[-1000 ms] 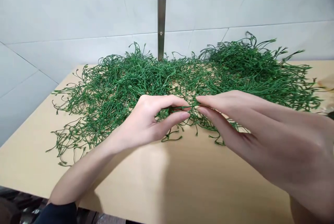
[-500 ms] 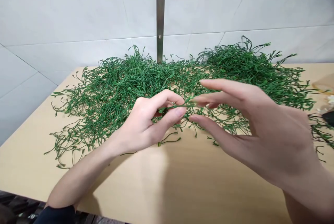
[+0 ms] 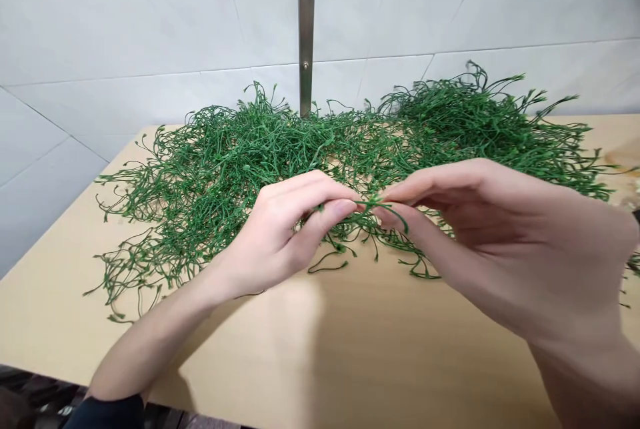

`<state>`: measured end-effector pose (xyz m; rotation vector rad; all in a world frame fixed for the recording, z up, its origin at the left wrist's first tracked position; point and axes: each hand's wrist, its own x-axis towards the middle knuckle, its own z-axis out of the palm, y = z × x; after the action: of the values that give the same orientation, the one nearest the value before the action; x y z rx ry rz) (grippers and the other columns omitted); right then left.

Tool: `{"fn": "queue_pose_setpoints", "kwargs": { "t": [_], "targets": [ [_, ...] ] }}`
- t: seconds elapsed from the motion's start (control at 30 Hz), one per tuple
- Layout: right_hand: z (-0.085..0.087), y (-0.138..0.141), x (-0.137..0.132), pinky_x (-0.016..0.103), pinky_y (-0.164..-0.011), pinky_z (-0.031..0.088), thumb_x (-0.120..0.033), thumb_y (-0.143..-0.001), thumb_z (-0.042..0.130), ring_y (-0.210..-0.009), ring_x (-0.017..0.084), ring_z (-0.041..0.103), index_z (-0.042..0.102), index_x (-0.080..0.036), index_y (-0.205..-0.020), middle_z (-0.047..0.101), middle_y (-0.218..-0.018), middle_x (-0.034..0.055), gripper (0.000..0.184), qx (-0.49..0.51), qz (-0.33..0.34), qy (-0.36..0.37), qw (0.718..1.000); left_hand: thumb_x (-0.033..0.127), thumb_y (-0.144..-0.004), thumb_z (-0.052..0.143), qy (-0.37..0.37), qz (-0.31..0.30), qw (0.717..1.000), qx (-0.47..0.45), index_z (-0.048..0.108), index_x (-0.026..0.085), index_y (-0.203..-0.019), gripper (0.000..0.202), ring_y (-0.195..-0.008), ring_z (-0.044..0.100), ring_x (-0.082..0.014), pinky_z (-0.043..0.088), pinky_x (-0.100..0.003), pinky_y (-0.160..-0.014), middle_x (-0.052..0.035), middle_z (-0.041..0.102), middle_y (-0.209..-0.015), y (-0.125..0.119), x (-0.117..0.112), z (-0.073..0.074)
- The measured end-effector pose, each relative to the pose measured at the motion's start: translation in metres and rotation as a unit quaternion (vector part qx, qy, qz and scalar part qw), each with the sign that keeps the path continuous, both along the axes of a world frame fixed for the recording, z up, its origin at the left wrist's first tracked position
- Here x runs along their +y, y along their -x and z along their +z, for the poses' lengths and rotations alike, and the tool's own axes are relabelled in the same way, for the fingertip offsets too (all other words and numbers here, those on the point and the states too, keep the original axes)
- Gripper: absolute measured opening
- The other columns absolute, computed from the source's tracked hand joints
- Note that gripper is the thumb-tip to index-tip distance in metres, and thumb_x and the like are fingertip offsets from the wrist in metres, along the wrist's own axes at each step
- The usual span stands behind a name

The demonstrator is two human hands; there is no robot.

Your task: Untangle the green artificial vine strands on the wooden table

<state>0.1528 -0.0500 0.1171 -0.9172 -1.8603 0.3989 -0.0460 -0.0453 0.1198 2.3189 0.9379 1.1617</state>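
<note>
A wide heap of thin green artificial plant sprigs (image 3: 240,155) lies across the back half of a light wooden table (image 3: 350,349). My left hand (image 3: 285,229) pinches a green sprig (image 3: 370,205) between thumb and fingers at the heap's near edge. My right hand (image 3: 500,235) meets it from the right, thumb and forefinger closed on the same sprig's other end. The two pinches almost touch. Loose curled stems hang below both hands onto the tabletop.
A metal bracket (image 3: 306,35) is screwed upright to the white tiled wall (image 3: 125,29) behind the table. The heap reaches from the table's left side to its right edge. Bare wood lies between my arms and the near edge.
My right hand, which had opened half a second ago with fingers spread, has closed again into a pinch on the sprig. My left hand kept its grip in nearly the same place.
</note>
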Motion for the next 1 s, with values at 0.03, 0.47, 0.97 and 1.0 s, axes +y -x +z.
{"fn": "queue_pose_setpoints", "kwargs": {
  "t": [0.03, 0.47, 0.97, 1.0],
  "targets": [
    [0.0, -0.001, 0.001, 0.025, -0.064, 0.057, -0.016, -0.08, 0.071, -0.069, 0.013, 0.066, 0.066, -0.025, -0.092, 0.069, -0.08, -0.0031, 0.016, 0.011, 0.014, 0.015, 1.0, 0.021, -0.094, 0.053, 0.01, 0.011, 1.0, 0.0, 0.065, 0.014, -0.087, 0.016, -0.072, 0.062, -0.0103, 0.047, -0.019, -0.065, -0.0041, 0.069, -0.081, 0.0, 0.0, 0.0],
    [0.005, -0.002, 0.007, 0.02, -0.055, 0.051, -0.016, -0.088, 0.06, -0.063, 0.009, 0.059, 0.064, -0.023, -0.099, 0.062, -0.076, -0.0014, 0.013, 0.047, 0.061, 0.061, 0.995, 0.028, -0.095, 0.054, 0.117, -0.026, 0.993, 0.01, 0.055, 0.016, -0.092, 0.012, -0.051, 0.057, -0.0068, 0.039, -0.017, -0.046, 0.0018, 0.066, -0.062, 0.001, -0.004, -0.003],
    [-0.004, 0.003, 0.01, 0.032, -0.067, 0.056, -0.009, -0.083, 0.065, -0.077, 0.017, 0.066, 0.066, -0.027, -0.089, 0.069, -0.085, 0.0, 0.019, 0.035, 0.141, 0.08, 0.986, 0.012, -0.091, 0.047, 0.205, -0.05, 0.977, 0.036, 0.043, 0.021, -0.1, 0.013, -0.054, 0.057, -0.0058, 0.042, -0.016, -0.05, 0.0059, 0.065, -0.067, 0.003, -0.003, -0.007],
    [-0.003, 0.003, 0.011, 0.033, -0.068, 0.057, -0.01, -0.082, 0.065, -0.08, 0.018, 0.067, 0.067, -0.026, -0.089, 0.069, -0.087, 0.0009, 0.018, 0.027, 0.154, 0.078, 0.985, 0.011, -0.09, 0.047, 0.212, -0.052, 0.975, 0.037, 0.042, 0.021, -0.1, 0.015, -0.054, 0.057, -0.0058, 0.042, -0.015, -0.05, 0.0065, 0.064, -0.067, 0.003, -0.003, -0.007]
  ]
}}
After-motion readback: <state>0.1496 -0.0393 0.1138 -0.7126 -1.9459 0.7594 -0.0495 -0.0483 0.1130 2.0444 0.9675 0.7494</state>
